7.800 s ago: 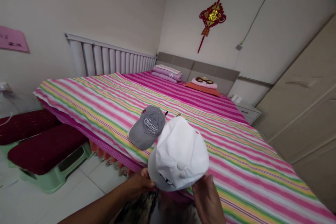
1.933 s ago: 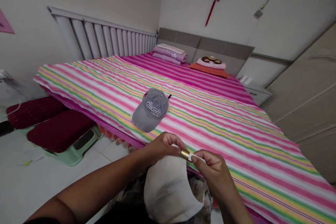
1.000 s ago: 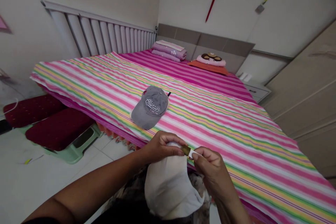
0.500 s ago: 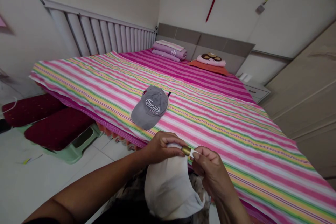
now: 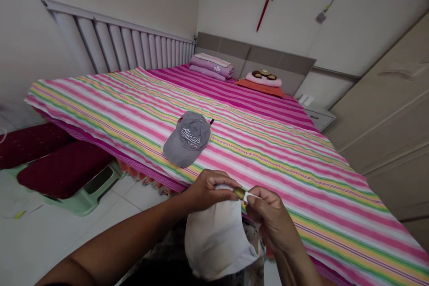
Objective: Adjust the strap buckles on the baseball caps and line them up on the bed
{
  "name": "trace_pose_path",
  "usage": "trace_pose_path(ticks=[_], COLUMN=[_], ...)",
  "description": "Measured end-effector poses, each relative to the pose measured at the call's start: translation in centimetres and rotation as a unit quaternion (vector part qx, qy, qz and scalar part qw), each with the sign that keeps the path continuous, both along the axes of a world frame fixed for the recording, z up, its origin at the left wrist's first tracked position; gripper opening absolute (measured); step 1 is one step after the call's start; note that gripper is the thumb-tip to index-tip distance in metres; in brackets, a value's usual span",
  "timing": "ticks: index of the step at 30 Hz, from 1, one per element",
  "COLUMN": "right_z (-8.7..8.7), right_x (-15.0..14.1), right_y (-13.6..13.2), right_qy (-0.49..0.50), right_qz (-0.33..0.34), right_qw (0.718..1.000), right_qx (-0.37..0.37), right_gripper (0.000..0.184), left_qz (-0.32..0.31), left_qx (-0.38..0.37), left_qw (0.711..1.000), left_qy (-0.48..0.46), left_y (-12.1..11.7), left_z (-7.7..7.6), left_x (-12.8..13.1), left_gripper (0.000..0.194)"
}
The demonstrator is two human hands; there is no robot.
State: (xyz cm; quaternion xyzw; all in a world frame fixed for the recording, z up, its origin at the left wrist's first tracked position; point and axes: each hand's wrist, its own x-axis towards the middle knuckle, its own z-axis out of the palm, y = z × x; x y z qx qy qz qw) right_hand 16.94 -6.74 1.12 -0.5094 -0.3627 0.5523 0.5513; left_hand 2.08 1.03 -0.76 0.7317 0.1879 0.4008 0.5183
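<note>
A white cap [image 5: 216,241] hangs just below my hands, over my lap. Across its back opening runs a white strap [image 5: 247,196] with a gold-coloured buckle [image 5: 239,193]. My left hand [image 5: 209,190] is closed, pinching the strap on the left side of the buckle between thumb and fingers. On the other side, my right hand [image 5: 270,214] is closed on the strap's short white end. A grey baseball cap [image 5: 190,137] with white lettering lies on the bed, beyond my left hand.
The bed [image 5: 268,152] has a striped cover reaching close to my hands. Folded purple bedding [image 5: 211,67] and a pink bundle [image 5: 263,79] lie near the headboard [image 5: 254,56]. At left stand stools with dark red covers [image 5: 67,167]; a radiator [image 5: 127,40] lines the wall.
The view has turned slightly right, so the bed and grey cap sit a little further left. Both hands keep their hold on the strap, nearly unmoved.
</note>
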Motion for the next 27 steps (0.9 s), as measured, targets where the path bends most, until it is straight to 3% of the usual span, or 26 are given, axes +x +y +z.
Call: trace_pose_path(ticks=[8,12,15,18,22,27], right_z=[0.7,0.1,-0.7,-1.6,-2.3,-2.7], right_x=[1.1,0.8,0.3,-0.3,-1.0,-0.9], right_y=[0.3,0.3,0.3,0.3,0.3,0.3], right_qy=[-0.025,0.008,0.039,0.065,0.066,0.015], right_qz=[-0.013,-0.01,-0.024,-0.032,-0.018,-0.019], right_qw=[0.999,1.0,0.999,0.997,0.998,1.0], right_qx=[0.018,0.019,0.018,0.012,-0.005,0.0], right_gripper=[0.023,0.024,0.025,0.025,0.027,0.026], left_qz=[-0.012,-0.037,-0.055,-0.064,-0.07,-0.055], left_qx=[-0.055,-0.181,-0.298,-0.366,-0.393,-0.362], left_qw=[0.998,0.979,0.943,0.912,0.897,0.913], left_qy=[-0.026,-0.083,-0.135,-0.172,-0.192,-0.183], left_y=[0.5,0.4,-0.1,-0.5,-0.8,-0.8], left_z=[0.2,-0.4,-1.3,-2.2,-3.1,-3.4], left_x=[1.7,2.2,2.4,2.5,2.3,1.8], left_gripper=[0.019,0.022,0.027,0.027,0.027,0.022])
